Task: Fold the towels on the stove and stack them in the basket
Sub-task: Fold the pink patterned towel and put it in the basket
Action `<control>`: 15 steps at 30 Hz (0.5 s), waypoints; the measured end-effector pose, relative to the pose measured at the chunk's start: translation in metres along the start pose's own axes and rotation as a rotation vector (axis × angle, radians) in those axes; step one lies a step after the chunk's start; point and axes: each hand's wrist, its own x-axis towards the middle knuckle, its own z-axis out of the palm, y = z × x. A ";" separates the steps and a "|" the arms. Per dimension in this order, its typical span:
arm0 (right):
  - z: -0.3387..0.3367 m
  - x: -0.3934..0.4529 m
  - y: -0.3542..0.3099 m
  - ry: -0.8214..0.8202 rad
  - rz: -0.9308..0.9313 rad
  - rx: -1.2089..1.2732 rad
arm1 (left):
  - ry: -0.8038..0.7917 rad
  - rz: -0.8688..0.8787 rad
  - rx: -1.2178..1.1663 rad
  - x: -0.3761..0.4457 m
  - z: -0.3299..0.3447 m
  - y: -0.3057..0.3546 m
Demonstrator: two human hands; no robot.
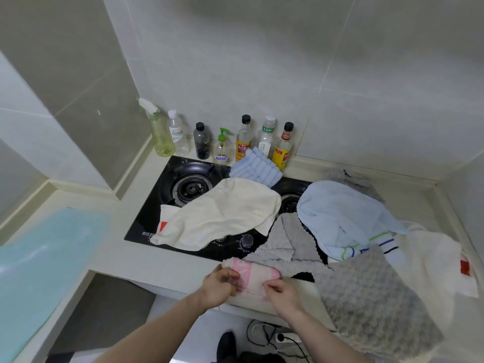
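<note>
Both hands, left hand (218, 284) and right hand (281, 293), had fingers pinched on a pink-and-white towel (255, 277) at the bench (167, 273) edge.

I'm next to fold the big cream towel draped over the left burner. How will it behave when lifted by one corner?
The cream towel will probably be floppy: it sags over the stove in soft folds. It looks thin, so likely light. Lifted by one corner it may drag across the knob and tug the blue striped cloth lying against it.
</note>
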 end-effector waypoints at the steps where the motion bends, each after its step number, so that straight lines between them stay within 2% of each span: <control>1: 0.000 -0.002 -0.002 0.013 0.004 0.044 | 0.011 -0.007 -0.020 -0.003 0.002 0.001; 8: -0.013 -0.022 -0.006 0.025 -0.046 0.120 | 0.130 0.037 0.010 -0.051 0.017 0.017; 15: -0.015 -0.045 -0.033 -0.094 -0.083 0.226 | 0.423 0.159 -0.139 -0.110 0.023 0.018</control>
